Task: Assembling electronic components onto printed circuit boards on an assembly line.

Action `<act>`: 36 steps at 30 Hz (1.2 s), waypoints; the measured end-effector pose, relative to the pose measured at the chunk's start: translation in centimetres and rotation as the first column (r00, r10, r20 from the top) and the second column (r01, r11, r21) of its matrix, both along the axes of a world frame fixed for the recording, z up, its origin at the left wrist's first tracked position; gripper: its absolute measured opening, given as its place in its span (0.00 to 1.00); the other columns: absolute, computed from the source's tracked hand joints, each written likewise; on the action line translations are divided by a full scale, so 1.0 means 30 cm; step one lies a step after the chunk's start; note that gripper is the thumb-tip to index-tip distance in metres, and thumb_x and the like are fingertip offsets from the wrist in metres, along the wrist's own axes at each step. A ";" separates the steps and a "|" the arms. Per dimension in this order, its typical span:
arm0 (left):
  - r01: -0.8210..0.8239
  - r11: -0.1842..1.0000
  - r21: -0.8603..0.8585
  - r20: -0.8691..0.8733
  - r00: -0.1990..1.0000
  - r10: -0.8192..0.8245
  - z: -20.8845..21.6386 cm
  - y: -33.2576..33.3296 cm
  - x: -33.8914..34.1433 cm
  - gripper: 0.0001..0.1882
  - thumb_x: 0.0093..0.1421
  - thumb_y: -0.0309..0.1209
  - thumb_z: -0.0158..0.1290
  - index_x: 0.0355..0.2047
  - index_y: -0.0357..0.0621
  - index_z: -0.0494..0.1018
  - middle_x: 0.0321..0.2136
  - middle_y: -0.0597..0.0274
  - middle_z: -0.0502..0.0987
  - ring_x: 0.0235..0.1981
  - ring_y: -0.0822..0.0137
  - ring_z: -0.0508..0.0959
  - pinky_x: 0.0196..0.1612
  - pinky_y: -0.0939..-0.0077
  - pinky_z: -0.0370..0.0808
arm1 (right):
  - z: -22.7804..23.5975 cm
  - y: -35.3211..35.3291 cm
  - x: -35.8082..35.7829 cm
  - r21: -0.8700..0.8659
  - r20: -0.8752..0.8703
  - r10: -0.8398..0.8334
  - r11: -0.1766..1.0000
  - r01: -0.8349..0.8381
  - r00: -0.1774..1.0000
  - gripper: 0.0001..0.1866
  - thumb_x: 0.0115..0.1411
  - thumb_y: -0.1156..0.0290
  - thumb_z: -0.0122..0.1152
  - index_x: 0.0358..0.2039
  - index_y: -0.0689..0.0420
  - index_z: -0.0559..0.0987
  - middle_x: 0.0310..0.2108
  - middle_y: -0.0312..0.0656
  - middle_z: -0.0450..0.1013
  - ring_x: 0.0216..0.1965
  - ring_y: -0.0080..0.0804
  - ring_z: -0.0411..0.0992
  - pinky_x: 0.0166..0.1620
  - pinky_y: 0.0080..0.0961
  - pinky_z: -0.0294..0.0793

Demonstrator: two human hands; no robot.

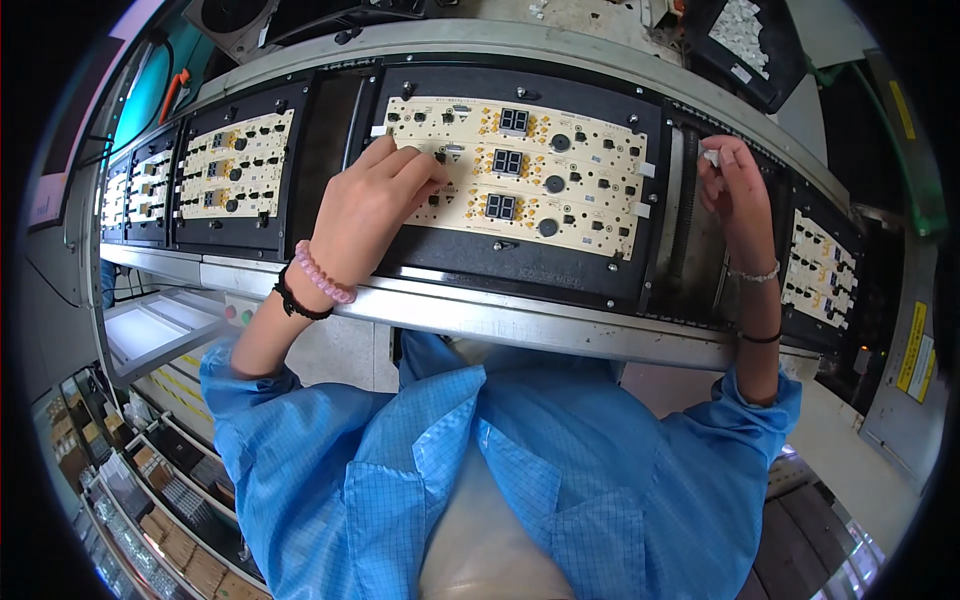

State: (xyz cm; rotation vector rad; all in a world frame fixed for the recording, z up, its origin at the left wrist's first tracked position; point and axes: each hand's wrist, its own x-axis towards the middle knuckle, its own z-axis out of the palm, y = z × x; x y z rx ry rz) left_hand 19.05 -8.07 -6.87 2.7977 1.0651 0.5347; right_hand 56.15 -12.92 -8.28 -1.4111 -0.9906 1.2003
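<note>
Cream-coloured circuit boards [530, 178], three in a stack, lie face up in a black carrier [430, 258] on the line, straight in front of the person. The left hand [368, 208] reaches over their left end, its fingers bent and drawn close together near the upper corner, just beside a white tab [378, 131] at the boards' edge; the fingertips are partly hidden, so I cannot tell whether they grip anything. Well to the right, the right hand [738, 180] hangs over the gap beyond the carrier, thumb and fingers curled in around a small white piece [712, 157], with little space left between them. Two more tabs, the upper right tab [647, 170] and the lower right tab [641, 210], sit at the boards' right edge. For good work at that left corner, I would keep the wrist raised so that the palm clears the small parts beneath, and use only the fingertips, pressing lightly and squarely at the edge. The digit displays [507, 162] and the round black buzzers [554, 184] stand proud and look easy to knock, so approaching from the outer side seems safest. A loose grip on the right could drop the piece into the gap.
</note>
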 end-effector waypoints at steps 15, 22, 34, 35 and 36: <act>0.086 0.995 -0.040 -0.030 0.996 -0.088 0.002 0.004 0.051 0.05 0.51 0.26 0.54 0.30 0.47 0.73 0.26 0.66 0.75 0.30 0.65 0.72 0.32 0.74 0.73 | 0.026 -0.018 0.031 -0.089 0.135 0.133 0.989 -0.122 0.982 0.14 0.65 0.69 0.50 0.51 0.56 0.70 0.41 0.33 0.74 0.19 0.04 0.51 0.22 0.05 0.50; -0.073 0.900 -0.429 0.367 0.896 0.248 0.033 -0.056 -0.005 0.08 0.60 0.21 0.51 0.40 0.38 0.76 0.31 0.57 0.77 0.27 0.68 0.75 0.32 0.79 0.71 | 0.026 -0.139 0.022 -0.030 0.538 0.252 0.960 -0.280 0.804 0.09 0.54 0.76 0.63 0.36 0.57 0.75 0.37 0.31 0.70 0.23 0.12 0.59 0.27 0.11 0.57; -0.194 0.901 -0.387 0.272 0.910 0.313 0.003 -0.205 -0.044 0.08 0.60 0.19 0.49 0.37 0.38 0.77 0.24 0.59 0.72 0.20 0.70 0.67 0.24 0.79 0.63 | 0.058 -0.226 -0.072 -0.118 0.925 0.236 0.924 -0.364 0.299 0.09 0.51 0.71 0.66 0.32 0.53 0.75 0.33 0.36 0.68 0.32 0.37 0.74 0.31 0.28 0.72; -0.195 0.912 -0.360 0.271 0.914 0.303 0.003 -0.208 -0.048 0.08 0.59 0.18 0.50 0.37 0.38 0.77 0.23 0.59 0.72 0.19 0.69 0.67 0.24 0.79 0.63 | 0.056 -0.227 -0.077 -0.136 0.929 0.242 0.926 -0.351 0.279 0.09 0.51 0.71 0.65 0.32 0.53 0.75 0.33 0.36 0.68 0.31 0.36 0.74 0.30 0.28 0.72; -0.193 0.911 -0.366 0.281 0.910 0.305 -0.006 -0.215 -0.047 0.08 0.59 0.18 0.50 0.37 0.38 0.77 0.23 0.59 0.72 0.19 0.69 0.67 0.24 0.79 0.63 | 0.057 -0.231 -0.070 -0.158 0.934 0.252 0.926 -0.342 0.253 0.09 0.51 0.71 0.65 0.33 0.53 0.75 0.33 0.36 0.68 0.30 0.36 0.74 0.30 0.29 0.72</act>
